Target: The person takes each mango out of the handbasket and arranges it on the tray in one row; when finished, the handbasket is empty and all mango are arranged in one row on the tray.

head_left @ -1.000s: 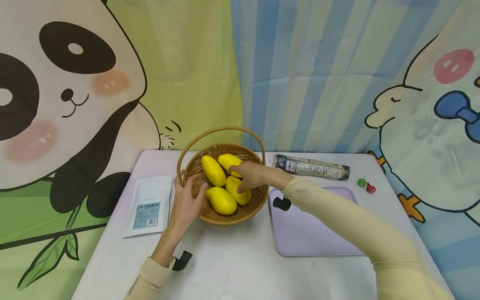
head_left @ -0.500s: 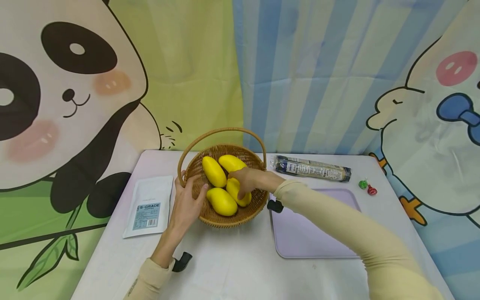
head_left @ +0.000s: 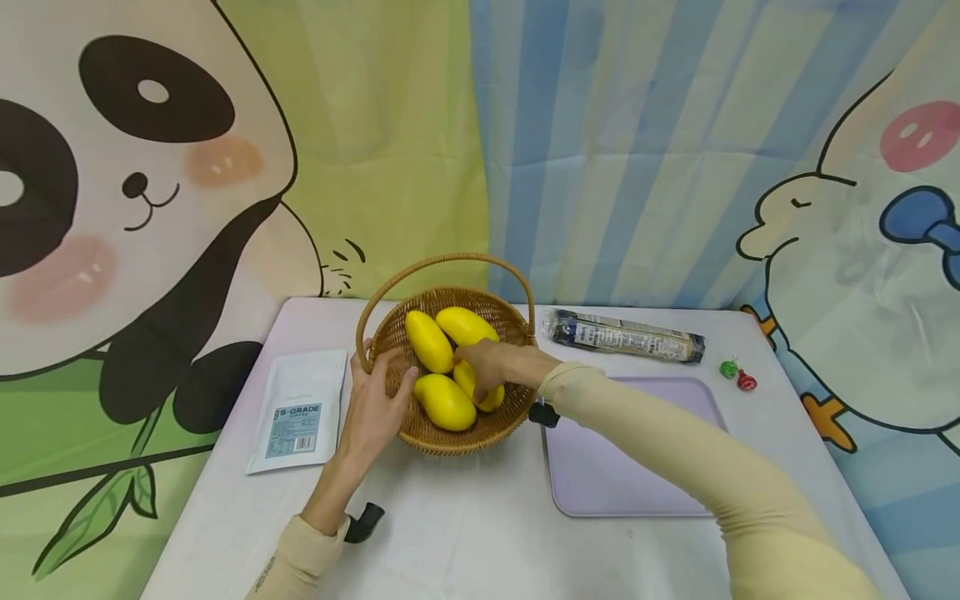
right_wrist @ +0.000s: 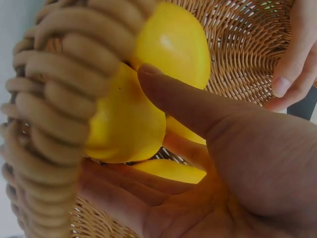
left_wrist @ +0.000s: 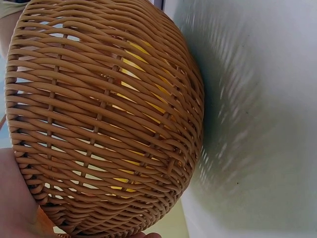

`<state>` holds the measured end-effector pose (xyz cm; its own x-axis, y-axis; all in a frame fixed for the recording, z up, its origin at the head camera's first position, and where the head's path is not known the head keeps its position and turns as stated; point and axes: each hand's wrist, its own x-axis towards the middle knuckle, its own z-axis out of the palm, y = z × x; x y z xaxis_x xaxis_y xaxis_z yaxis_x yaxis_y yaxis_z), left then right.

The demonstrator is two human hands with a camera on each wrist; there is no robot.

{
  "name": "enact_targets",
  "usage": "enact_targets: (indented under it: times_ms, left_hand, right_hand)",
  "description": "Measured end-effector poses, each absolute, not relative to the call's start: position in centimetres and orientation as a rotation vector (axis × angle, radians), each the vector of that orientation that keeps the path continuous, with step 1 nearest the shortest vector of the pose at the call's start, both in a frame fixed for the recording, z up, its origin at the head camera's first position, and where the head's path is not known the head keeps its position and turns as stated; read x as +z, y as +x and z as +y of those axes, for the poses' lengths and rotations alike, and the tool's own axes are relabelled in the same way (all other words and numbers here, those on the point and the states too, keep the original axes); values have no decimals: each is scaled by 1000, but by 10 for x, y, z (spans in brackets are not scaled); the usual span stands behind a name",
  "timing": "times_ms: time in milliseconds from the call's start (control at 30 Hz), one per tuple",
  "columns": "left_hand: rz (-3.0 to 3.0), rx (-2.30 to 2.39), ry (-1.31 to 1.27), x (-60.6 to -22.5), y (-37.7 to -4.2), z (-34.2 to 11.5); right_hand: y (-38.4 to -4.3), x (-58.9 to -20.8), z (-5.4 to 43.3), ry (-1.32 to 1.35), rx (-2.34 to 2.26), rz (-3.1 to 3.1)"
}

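A round wicker basket [head_left: 442, 447] with a tall arched handle holds several yellow mangoes, among them one at the left [head_left: 428, 342], one at the back and one at the front [head_left: 446, 403]. My left hand [head_left: 373, 407] grips the basket's left rim, thumb inside and fingers outside; its wrist view is mostly the woven wall [left_wrist: 109, 114]. My right hand [head_left: 491, 363] reaches in over the right rim. Its thumb and fingers are around the right mango [right_wrist: 129, 124], which still lies among the others. The hand partly covers that mango in the head view.
Right of the basket lies a lilac tray [head_left: 622, 471], with a long dark plastic-wrapped packet [head_left: 626, 337] behind it. A green candy [head_left: 728, 368] and a red candy [head_left: 746, 380] lie at far right. Left of the basket is a white coffee pouch [head_left: 294, 408].
My right hand has moved slightly left and down, from over the back and right mangoes to around the right one. The left hand has kept its hold on the basket.
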<state>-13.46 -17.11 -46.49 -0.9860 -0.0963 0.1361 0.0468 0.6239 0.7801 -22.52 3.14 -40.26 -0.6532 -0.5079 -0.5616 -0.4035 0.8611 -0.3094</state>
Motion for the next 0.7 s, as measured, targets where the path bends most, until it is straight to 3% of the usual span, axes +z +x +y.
enact_targets:
  times_ms: [700]
  left_hand:
    - [-2669, -1295, 24, -463, -135, -172]
  right_hand:
    - [-220, -387, 24, -597, -22, 2370]
